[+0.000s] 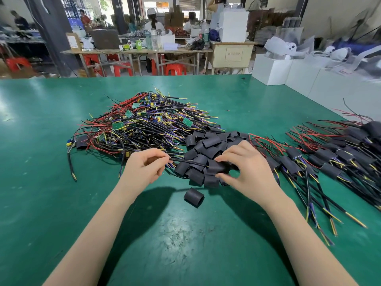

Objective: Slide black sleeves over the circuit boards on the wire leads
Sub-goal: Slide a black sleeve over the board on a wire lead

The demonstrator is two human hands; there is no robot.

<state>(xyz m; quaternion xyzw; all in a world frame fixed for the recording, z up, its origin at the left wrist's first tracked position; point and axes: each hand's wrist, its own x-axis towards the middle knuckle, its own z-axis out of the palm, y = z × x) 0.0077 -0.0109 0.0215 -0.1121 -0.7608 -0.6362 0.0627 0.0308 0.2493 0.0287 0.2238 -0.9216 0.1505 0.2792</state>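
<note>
You had bare green table (51, 162) on your near side of the sleeve pile (208, 153), broken only by one loose sleeve (193, 197) lying alone just nearer you than the pile. Beyond and to the left of the pile lay the big heap of unsleeved leads (144, 124), touching the pile's far edge. To the right of the pile the finished leads (321, 159) fanned out toward the table's right edge, where white boxes (288, 71) stood. The far edge of the table ran well behind the heap.

The sleeves were short, flat black tubes, matte, open at both ends. The heap's leads showed red, black, yellow and purple wires with small green boards and yellow parts among them.

Your left hand (144, 168), just left of the pile, pinched a thin black wire (185, 161) between thumb and forefinger. Your right hand (245, 168), on the pile's right near corner, gripped a sleeve (216, 167) between curled fingers and thumb. The wire ran nearly level from left to right, slightly downward, its right end meeting the held sleeve's left opening. The sleeve's long axis lay along the same line. Whether a board sat inside it could not be told.
</note>
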